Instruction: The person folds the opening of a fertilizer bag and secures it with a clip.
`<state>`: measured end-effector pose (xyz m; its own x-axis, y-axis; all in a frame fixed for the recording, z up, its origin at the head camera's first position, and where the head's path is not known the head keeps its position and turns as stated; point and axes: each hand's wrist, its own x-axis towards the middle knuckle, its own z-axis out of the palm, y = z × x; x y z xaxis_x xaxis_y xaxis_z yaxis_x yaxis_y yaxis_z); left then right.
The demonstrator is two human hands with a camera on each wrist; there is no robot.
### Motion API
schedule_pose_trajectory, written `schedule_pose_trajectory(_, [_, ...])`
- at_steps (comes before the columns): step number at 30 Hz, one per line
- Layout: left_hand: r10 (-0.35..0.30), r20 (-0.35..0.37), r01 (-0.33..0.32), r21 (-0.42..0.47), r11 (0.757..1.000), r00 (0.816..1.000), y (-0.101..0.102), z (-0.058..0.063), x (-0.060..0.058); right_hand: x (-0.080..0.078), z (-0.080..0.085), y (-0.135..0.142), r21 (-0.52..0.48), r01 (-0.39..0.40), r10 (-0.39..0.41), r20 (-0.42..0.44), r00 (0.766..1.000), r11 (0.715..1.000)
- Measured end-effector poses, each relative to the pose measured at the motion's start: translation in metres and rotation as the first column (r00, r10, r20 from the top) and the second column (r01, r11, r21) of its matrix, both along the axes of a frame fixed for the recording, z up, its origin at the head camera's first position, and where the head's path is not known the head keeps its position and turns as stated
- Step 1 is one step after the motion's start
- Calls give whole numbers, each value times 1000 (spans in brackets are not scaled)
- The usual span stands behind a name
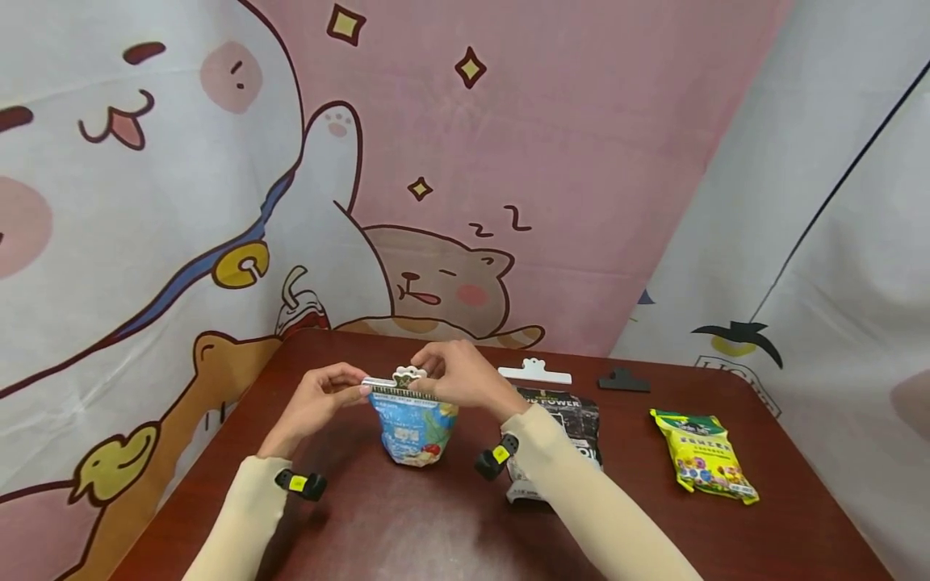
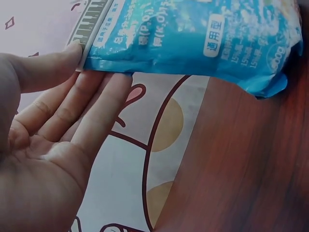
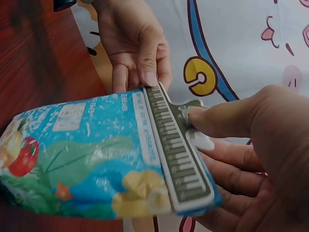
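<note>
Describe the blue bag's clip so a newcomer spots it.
At the dark red table, find the blue bag between the left hand and right hand. The clip lies along the bag's top edge. Its piano-key pattern sets it apart from the white clip and black clip.

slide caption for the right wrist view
Right hand pinching a keyboard-patterned clip on a blue bag, left hand at the clip's far end.
</note>
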<state>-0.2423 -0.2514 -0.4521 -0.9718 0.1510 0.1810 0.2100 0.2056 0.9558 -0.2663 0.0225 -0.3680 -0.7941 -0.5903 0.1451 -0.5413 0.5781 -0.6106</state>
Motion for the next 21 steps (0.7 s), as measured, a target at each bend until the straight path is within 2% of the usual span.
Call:
schedule_pose_trajectory(5, [22,-12,-22,-21,1000,1000,2,-1,1,2,-5,17,-45,-14,15,36,999,999])
schedule_pose_trajectory(13, [22,-29,-22,-19,1000,999,3,-3,4,12,-19,34,-124,31,-23,62,998,992])
schedule_pose_trajectory(21, [35,-19,-36,-23,999,999,4,-1,5,22,-38,48,-257,130,-94,146,985,958])
